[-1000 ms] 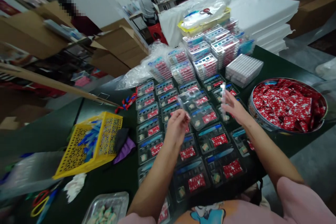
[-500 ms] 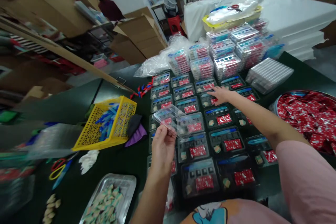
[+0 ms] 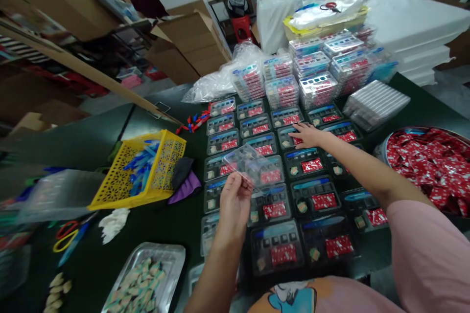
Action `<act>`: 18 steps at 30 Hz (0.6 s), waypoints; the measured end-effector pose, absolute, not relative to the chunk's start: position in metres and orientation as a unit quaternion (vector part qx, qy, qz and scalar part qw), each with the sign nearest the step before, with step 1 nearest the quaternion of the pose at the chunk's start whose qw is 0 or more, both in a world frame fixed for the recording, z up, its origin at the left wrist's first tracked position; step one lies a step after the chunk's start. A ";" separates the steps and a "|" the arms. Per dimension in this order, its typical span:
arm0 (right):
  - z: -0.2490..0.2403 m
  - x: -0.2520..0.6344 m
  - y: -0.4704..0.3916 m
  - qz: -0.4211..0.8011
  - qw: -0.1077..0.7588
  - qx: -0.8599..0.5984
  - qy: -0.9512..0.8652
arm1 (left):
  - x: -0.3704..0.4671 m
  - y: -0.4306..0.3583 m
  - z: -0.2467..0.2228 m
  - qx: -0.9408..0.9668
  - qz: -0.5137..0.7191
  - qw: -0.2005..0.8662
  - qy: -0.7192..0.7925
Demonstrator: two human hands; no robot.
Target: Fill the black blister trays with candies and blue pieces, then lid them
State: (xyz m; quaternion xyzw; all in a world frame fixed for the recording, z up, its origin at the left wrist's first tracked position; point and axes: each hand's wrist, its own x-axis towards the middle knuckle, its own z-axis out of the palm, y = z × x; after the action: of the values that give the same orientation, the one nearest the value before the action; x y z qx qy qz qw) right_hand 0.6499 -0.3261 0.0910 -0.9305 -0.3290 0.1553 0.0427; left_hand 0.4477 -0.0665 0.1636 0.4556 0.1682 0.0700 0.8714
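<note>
My left hand [image 3: 235,195] pinches the edge of clear plastic lids [image 3: 253,164], held tilted above the rows of filled trays. Each tray, such as the near one [image 3: 278,247], holds a blue pen, a red packet and a small wooden-looking piece. My right hand [image 3: 306,136] lies with fingers spread over a tray [image 3: 286,143] in an upper row, touching it or just above it; nothing shows in its grip.
Stacks of packed trays [image 3: 317,90] stand at the back, beside empty clear trays [image 3: 376,105]. Red packets [image 3: 433,166] fill a round tub at right. At left are a yellow basket [image 3: 106,188] of pens, scissors [image 3: 69,237] and a metal tray [image 3: 176,259] of small pieces. People are behind.
The clear lids and my left hand have shifted slightly right. My right hand has stayed over the same tray, its fingers still spread. The view has turned a little.
</note>
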 end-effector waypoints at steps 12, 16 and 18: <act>0.133 0.529 -0.296 0.230 0.468 -0.790 -0.324 | 0.443 -0.137 0.152 0.506 0.053 0.851 0.130; 0.145 0.518 -0.308 0.159 0.433 -0.821 -0.336 | 0.439 -0.157 0.155 0.510 0.048 0.851 0.112; 0.151 0.524 -0.321 0.115 0.399 -0.839 -0.352 | 0.437 -0.159 0.160 0.509 0.031 0.853 0.107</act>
State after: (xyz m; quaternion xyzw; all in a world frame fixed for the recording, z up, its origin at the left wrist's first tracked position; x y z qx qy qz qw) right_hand 0.5239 -0.3210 0.1513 -0.8387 -0.3520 0.1146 0.3995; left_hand 0.4373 -0.1588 0.1601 0.5093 0.1073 0.0310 0.8533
